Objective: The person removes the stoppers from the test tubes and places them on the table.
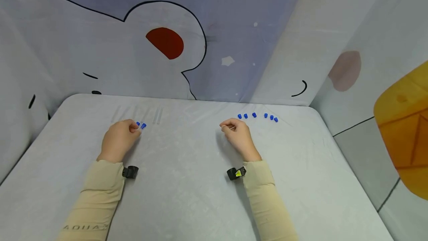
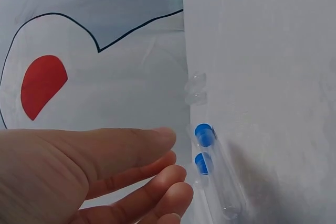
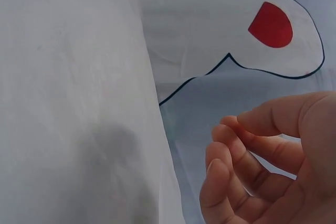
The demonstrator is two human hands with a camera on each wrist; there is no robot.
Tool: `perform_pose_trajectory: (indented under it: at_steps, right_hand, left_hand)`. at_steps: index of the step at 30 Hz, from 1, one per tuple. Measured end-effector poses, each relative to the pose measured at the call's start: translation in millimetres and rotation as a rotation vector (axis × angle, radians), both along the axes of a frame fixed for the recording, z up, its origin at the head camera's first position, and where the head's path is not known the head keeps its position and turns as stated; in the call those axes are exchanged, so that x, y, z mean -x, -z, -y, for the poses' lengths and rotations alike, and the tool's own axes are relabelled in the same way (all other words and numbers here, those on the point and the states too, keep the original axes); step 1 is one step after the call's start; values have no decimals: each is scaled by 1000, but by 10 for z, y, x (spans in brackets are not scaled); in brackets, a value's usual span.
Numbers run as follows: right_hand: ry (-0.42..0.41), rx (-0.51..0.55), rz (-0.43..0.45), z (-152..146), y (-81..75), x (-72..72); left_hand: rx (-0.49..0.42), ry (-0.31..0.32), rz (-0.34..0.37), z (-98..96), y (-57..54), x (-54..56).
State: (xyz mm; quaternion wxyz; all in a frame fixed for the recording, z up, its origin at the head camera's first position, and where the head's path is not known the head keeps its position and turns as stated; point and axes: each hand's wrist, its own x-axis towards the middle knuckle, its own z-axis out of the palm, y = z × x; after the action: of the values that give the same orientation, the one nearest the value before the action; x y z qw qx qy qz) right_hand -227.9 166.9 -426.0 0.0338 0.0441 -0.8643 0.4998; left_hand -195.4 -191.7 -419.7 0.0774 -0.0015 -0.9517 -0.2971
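Observation:
Two clear test tubes with blue stoppers lie side by side on the table; the nearer tube [image 2: 226,182] shows its rounded end, and its blue stopper [image 1: 143,125] shows in the head view. My left hand [image 1: 119,138] is right beside them, thumb and fingers loosely bent with a gap to the tubes in the left wrist view. Behind that hand lie several clear, unstoppered tubes [image 1: 156,115] in a row. Over the table's middle right, my right hand [image 1: 238,137] hangs with loosely curled fingers, thumb close to the index fingertip [image 3: 229,120], and no object shows between them.
Several loose blue stoppers [image 1: 254,115] stand in a row at the back right, just beyond my right hand. The pale cloth-covered table [image 1: 180,181] meets a printed fabric wall [image 1: 234,40] at its back edge. Each wrist wears a black camera [image 1: 130,172].

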Motion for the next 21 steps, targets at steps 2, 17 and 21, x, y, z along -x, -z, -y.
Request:
perform_pose_trajectory:
  at_steps: [2,17,21]
  right_hand:
    - [-17,0,1,32,-3,-8]
    - [-131,-89,-12,160,16,-92]
    - [-160,-115,-6,177,17,-104]
  left_hand:
    - [9,-3,2,5,7,-7]
    - [65,11,74,9,61,2]
    - [81,21,89,-1,48,4]
